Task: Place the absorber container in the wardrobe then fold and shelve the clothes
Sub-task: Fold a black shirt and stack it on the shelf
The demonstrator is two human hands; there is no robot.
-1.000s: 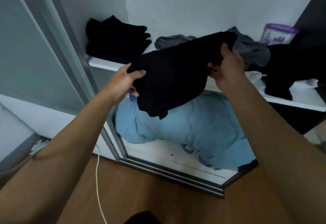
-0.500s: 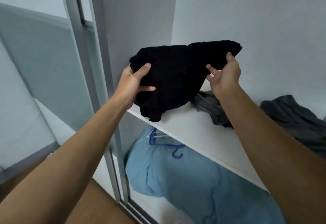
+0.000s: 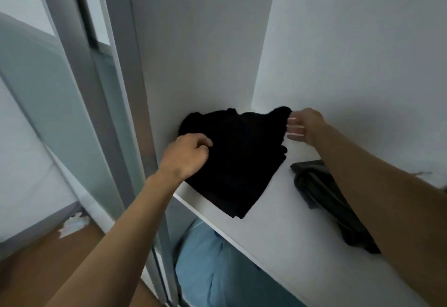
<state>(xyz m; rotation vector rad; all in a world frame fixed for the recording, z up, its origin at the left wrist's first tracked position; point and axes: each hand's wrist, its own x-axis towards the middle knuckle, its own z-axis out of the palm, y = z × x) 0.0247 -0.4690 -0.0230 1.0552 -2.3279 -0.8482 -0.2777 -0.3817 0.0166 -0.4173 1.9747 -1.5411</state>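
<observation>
Gripping, left hand (image 3: 187, 155): fingers curled tight on the near-left edge of the black clothes (image 3: 237, 161).
Right hand (image 3: 303, 125): fingertips right at the black clothes' far-right corner, blurred; pinching or let go, can't tell.
Black clothes: folded and lying flat on the shelf (image 3: 278, 241), at its left end, back in the corner.
Grey garment (image 3: 321, 193): also on the shelf, further right, apart from the black clothes, partly hidden by the right forearm.
Blue bundle (image 3: 217, 270): below the shelf.
Door frame (image 3: 96, 89): left of the shelf.
</observation>
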